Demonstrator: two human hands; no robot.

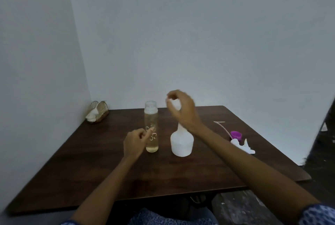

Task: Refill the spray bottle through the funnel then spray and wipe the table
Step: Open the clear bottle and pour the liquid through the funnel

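One white spray bottle (181,142) stands upright mid-bench, its top hidden behind the right hand (183,109). Something white is seen between the curled fingers (169,100) there, probably the funnel being seated in the neck; it is blurred, so whether it is gripped cannot be told. One clear bottle (151,127) stands just left of it, uncapped, with a little pale liquid at the bottom, likely kept close as the refill source. The left hand (135,143) is held loosely curled beside that bottle, index finger against its lower wall or just short of it, nothing grasped; probably placed to steady or lift it. One spray head with its dip tube (243,145) is laid near the right edge of the bench (90,170), taken off so the neck is open. One purple cap (236,135) lies just behind it. One wire holder with white napkins (97,113) is parked at the far-left corner, probably for wiping. Two hands, two bottles counted.
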